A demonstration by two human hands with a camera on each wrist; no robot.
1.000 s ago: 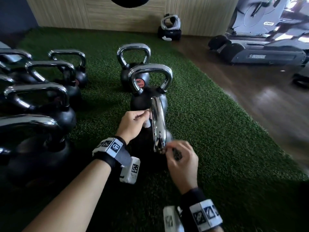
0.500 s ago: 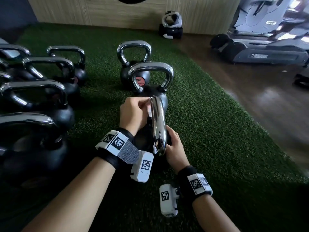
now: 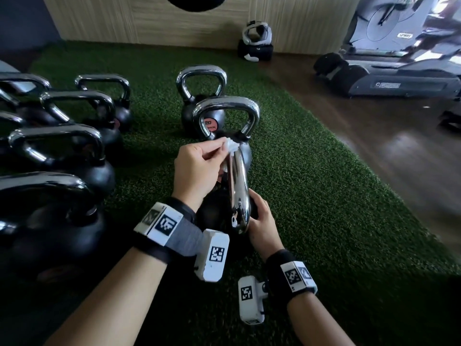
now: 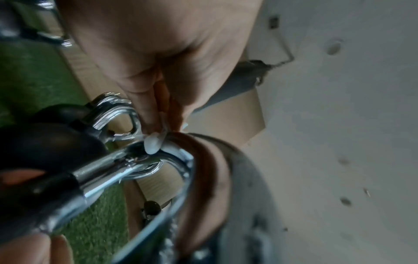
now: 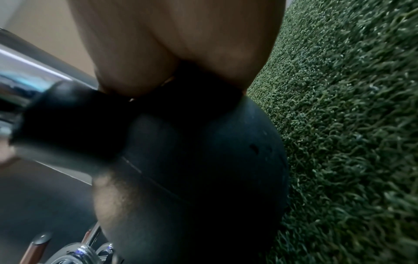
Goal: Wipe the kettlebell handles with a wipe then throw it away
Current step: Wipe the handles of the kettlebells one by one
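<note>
**A:** Where does the handle sit from the wiping hand?

**B:** The nearest kettlebell [image 3: 225, 211] stands on the green turf [image 3: 311, 196] at the centre of the head view. Its chrome handle [image 3: 238, 186] is seen edge-on, so its long axis runs from 6 o'clock near the person to 12 o'clock away from them. The left hand [image 3: 199, 168] is at about 9 o'clock from that bar, just beside it, and reaches toward the far end.

**A:** And the wipe?

**B:** The left thumb and fingertips [image 3: 219, 148] pinch a small crumpled white wipe [image 3: 230, 146] and hold it against the far bend of the handle. The left wrist view shows the wipe touching the chrome at that curve.

**A:** What is the right hand doing?

**B:** The right hand [image 3: 260, 221] is at roughly 4 o'clock from the handle, low on the black ball. Its fingers curl round the ball by the near handle post; I'd judge it is steadying the weight.

**A:** So the next stroke?

**B:** My guess: the left hand is the one placed to wipe, and the bar's unwiped length lies toward 6 o'clock, so the stroke would run back toward the body. The left wrist is level, knuckles up, forearm coming in from 7 o'clock.

**A:** Other weights?

**B:** Two more kettlebells [image 3: 225, 116] stand in line at 12 o'clock, and a row [image 3: 62, 151] lies at 9 to 10 o'clock. No bin is in view.
</note>
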